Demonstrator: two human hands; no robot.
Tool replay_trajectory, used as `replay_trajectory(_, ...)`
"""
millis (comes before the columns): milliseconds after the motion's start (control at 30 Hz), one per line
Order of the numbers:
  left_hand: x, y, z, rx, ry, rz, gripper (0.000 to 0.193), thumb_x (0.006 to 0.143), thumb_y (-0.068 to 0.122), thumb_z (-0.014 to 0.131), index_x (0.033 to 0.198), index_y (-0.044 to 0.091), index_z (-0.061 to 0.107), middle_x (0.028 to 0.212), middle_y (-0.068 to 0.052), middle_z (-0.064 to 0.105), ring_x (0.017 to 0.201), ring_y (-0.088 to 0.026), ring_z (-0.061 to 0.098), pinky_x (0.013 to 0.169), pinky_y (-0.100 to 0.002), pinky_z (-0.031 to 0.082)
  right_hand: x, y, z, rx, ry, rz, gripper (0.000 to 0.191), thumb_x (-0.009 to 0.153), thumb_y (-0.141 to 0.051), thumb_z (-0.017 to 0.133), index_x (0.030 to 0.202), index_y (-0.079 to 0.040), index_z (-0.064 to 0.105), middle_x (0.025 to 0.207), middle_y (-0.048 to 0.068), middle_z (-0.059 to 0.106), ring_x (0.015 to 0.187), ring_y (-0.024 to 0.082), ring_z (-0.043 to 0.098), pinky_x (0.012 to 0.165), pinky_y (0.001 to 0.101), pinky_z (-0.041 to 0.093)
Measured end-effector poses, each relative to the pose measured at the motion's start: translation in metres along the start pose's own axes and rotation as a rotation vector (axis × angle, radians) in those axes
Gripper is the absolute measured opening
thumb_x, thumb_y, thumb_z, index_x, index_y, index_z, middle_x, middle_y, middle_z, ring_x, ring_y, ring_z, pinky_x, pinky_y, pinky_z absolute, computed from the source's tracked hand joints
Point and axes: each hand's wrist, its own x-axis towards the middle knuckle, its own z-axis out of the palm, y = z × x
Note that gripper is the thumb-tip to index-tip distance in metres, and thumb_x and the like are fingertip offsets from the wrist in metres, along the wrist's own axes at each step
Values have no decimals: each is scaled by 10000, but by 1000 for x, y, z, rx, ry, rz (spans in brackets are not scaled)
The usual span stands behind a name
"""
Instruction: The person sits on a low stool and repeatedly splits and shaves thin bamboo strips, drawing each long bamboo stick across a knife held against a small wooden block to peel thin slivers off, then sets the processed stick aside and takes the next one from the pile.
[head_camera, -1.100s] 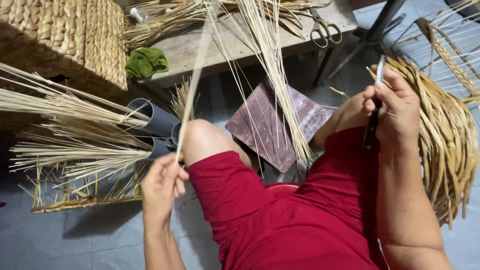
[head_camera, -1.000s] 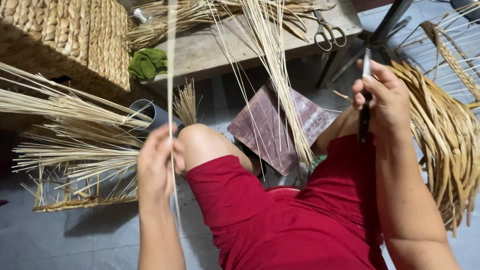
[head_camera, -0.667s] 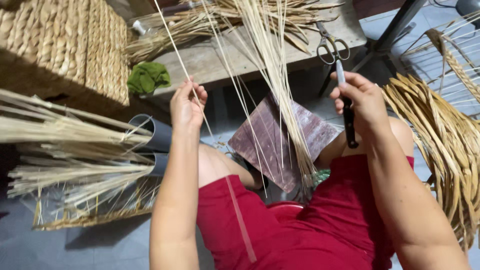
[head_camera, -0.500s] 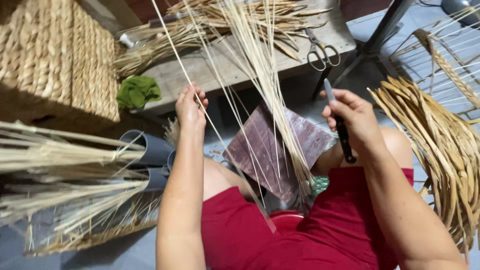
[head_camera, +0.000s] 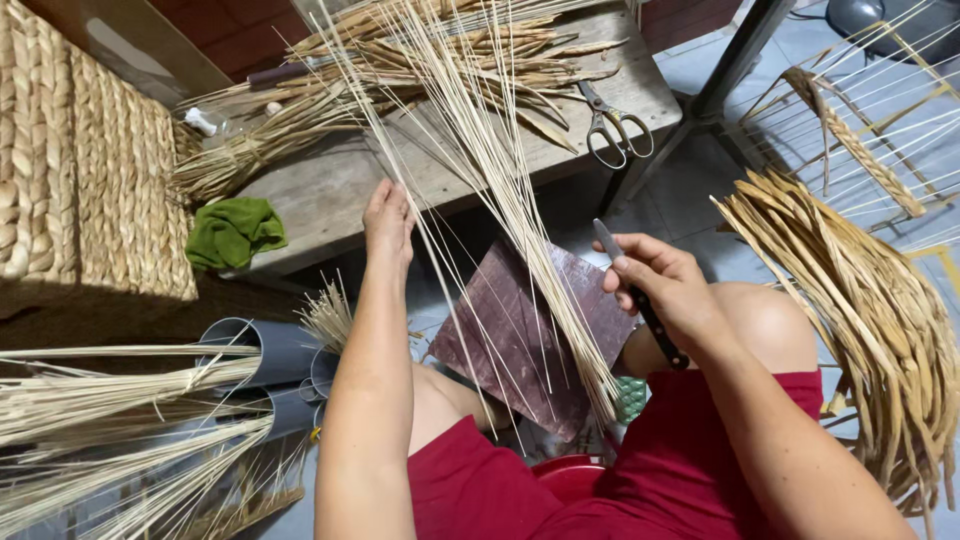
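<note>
1. Sitting at the top is a wooden bench (head_camera: 330, 190) with dry reeds (head_camera: 400, 70) piled on it.
2. Woven baskets (head_camera: 90, 170) stand at the far left.
3. Thin pale sticks (head_camera: 500, 190) lean from the bench down to the lap, long way running from top left to bottom right.
4. A dark board (head_camera: 510, 340) lies under their lower ends.
5. The left hand (head_camera: 388, 222) reaches up by the bench edge, fingers pinched on one thin stick.
6. The right hand (head_camera: 665, 290) is closed around a knife (head_camera: 640, 300), whose blade points up and left, near the sticks.
7. Scissors (head_camera: 612, 128) lie on the bench.
8. A green cloth (head_camera: 232, 232) sits beside the baskets.
</note>
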Motion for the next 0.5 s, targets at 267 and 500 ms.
replay_trajectory(267, -39, 8, 25, 562, 20, 233, 467, 922, 66, 655, 1387, 43, 626, 1334, -149, 686, 1172, -184, 661, 969, -278, 539, 1, 12, 10, -119, -17, 15, 333, 1010, -105, 573, 1332, -39, 624, 829, 27, 695, 623, 66, 577, 559, 195, 460)
replay_trajectory(500, -171, -2, 68, 320, -805, -211, 437, 920, 146, 688, 1350, 99, 622, 1161, -37, 702, 982, -87, 672, 800, -259, 558, 9, 1, 35, -349, -24, -66, 410, 989, -71, 580, 1396, -99, 542, 804, 28, 701, 639, 62, 645, 557, 239, 569)
